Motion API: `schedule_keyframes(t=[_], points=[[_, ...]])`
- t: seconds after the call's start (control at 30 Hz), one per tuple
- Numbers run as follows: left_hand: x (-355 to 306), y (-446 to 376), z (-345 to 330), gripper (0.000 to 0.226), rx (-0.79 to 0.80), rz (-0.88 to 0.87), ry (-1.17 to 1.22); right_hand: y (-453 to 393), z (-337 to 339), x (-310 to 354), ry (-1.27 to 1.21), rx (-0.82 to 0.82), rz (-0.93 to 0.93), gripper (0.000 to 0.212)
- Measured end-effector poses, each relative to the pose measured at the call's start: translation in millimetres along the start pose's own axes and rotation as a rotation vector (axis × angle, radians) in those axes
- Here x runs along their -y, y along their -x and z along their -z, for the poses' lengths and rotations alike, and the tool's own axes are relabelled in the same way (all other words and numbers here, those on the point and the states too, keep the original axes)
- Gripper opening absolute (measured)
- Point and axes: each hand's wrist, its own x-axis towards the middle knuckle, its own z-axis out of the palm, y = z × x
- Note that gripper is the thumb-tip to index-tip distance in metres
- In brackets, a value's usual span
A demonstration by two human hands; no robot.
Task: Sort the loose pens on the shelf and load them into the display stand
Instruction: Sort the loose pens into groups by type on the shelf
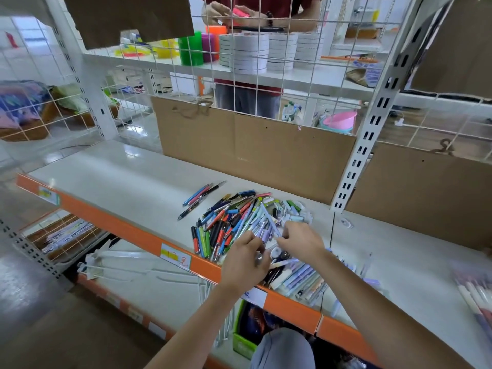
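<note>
A big heap of thin plastic pens in many colours (234, 222) lies on the white shelf with the orange front edge (127, 179). The left hand (246, 258) and right hand (299, 238) both pinch pale purple pens there. Pens are light, stiff and smooth, so they roll and slip. Best to hold one by its middle.

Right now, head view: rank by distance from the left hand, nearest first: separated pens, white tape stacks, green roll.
1. Separated pens, on the shelf, up-left of the left hand.
2. Green roll, upper shelf behind the mesh.
3. White tape stacks, same shelf; too close to the roll to call.
</note>
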Motion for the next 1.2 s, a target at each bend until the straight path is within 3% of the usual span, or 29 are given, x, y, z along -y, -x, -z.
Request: schedule_keyframes(t=[0.13, 0.4, 0.5, 0.77, 1.03, 1.1, 1.2], points=[[-3, 0, 4, 0.015, 0.033, 0.017, 0.013, 10, 8, -10, 0.065, -0.008, -0.026, 0.017], [-3, -9, 9, 0.011, 0.034, 0.257, 0.054, 32, 12, -34, 0.056, -0.005, -0.065, 0.019], [-1, -10, 10, 0.012, 0.057, 0.235, 0.013, 41, 10, -43, 0.032, -0.007, -0.082, 0.028], [7, -7, 27, 0.01, 0.1, 0.168, -0.068, 56, 9, -56, 0.02, -0.068, -0.096, 0.026], [-11, -16, 28, 0.024, 0.282, 0.146, -0.424, 64, 8, -54, -0.12, -0.118, -0.06, 0.018], [-14, -16, 26, 0.024, 0.251, 0.156, -0.402, 66, 9, -53, -0.186, -0.107, -0.017, 0.02], [-21, -11, 22, 0.019, 0.11, 0.104, -0.151, 70, 12, -46, -0.358, -0.085, 0.084, 0.026]])
